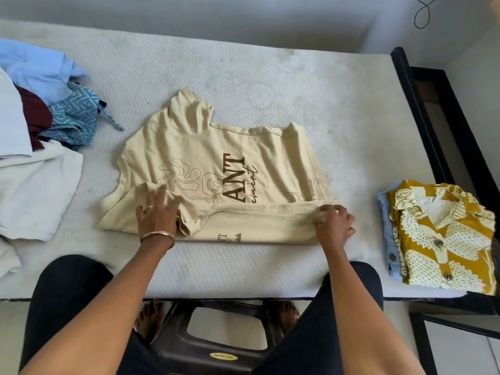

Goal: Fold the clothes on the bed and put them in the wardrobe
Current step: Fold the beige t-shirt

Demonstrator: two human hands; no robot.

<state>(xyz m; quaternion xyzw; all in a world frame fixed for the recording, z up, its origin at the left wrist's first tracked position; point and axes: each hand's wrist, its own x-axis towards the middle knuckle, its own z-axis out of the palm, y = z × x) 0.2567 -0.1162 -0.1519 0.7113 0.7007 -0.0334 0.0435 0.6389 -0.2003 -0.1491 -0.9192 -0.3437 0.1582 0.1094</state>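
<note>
A beige T-shirt (216, 163) with brown lettering lies spread on the white mattress (270, 85), its near side folded over in a long strip. My left hand (158, 215) rests on the folded sleeve part with fingers spread flat. My right hand (334, 221) pinches the folded edge at the hem end, fingers curled round the cloth. A folded yellow patterned shirt (443, 239) sits on folded light blue denim (387, 234) at the right. A heap of unfolded clothes (40, 117) lies at the left.
The heap holds light blue, maroon, teal patterned and white garments. A dark bed frame (422, 109) runs along the right side. I sit on a dark plastic stool (216, 345) at the bed's near edge, knees against the mattress. A cable hangs on the far wall.
</note>
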